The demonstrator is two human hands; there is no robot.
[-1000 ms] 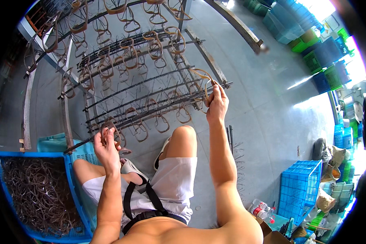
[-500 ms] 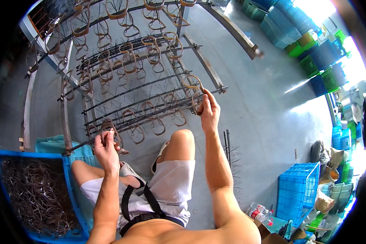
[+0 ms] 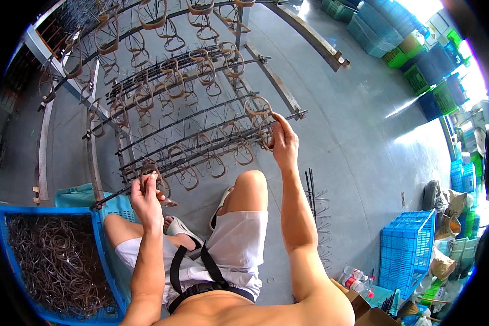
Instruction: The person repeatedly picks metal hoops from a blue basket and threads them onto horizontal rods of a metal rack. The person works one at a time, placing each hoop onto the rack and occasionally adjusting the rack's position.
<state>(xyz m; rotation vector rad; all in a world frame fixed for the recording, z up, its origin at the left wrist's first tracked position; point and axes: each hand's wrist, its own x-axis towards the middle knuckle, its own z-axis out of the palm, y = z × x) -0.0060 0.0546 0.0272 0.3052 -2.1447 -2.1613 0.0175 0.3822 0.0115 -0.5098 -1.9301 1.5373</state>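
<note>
Having shifted left, the right hand (image 3: 285,142) holds a brown loop (image 3: 265,101).

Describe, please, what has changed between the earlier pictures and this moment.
Compared with the first picture, the brown loop held at the right end of the rack sits slightly farther left, and the right hand has shifted slightly left with it. No letting go is visible. The left hand still holds brown loops, and the full blue crate stays put.

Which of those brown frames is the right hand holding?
The brown frame at the rack's near right corner; it alone is in the right hand, its neighbours sit further left.
</note>
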